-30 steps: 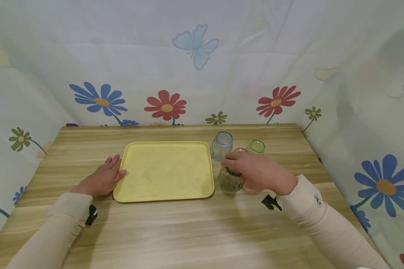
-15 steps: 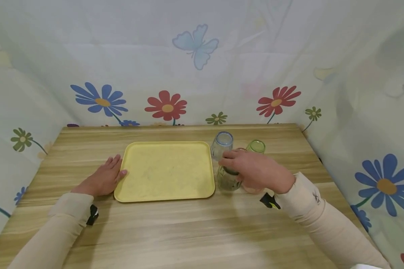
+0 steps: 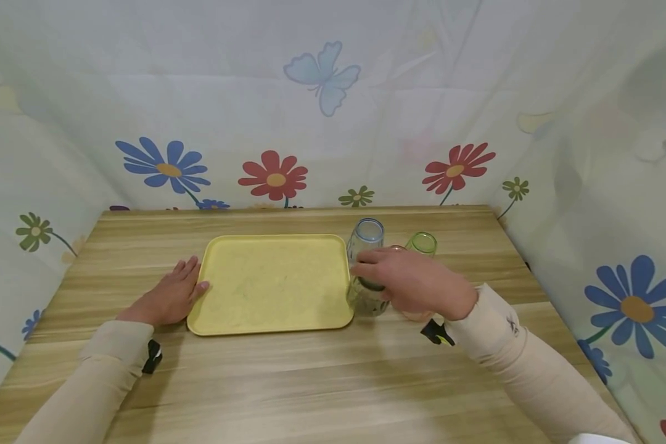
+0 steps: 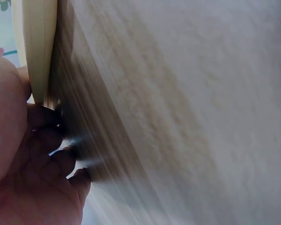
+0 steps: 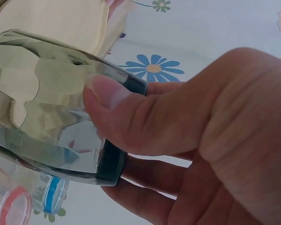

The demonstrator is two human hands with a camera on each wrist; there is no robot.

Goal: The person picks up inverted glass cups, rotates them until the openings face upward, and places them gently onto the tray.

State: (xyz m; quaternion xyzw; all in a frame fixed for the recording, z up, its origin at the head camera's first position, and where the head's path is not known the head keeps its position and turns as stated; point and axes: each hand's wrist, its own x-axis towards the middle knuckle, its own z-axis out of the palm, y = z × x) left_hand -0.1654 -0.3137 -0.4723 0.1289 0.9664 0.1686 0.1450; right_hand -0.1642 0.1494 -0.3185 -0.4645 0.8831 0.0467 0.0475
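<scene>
In the head view my right hand (image 3: 416, 280) grips a clear glass tumbler (image 3: 370, 302) with a dark base turned up, beside the tray's right edge. The right wrist view shows the thumb and fingers around the dark base end of the tumbler (image 5: 51, 103). My left hand (image 3: 169, 293) lies at the left edge of the yellow tray (image 3: 277, 283), fingers extended and thumb on its rim. In the left wrist view the fingers are close to the tabletop under the tray's side (image 4: 40, 47).
Behind the tumbler stands a glass with a blue ring (image 3: 369, 231). A green-ringed glass (image 3: 423, 242) is further right, and a red-ringed glass (image 3: 398, 248) is mostly hidden by my right hand. Flower-printed cloth (image 3: 200, 92) surrounds the wooden table (image 3: 288, 388).
My right hand has moved left with the tumbler, up to the tray's right edge. The left hand and the tray have stayed in place.
</scene>
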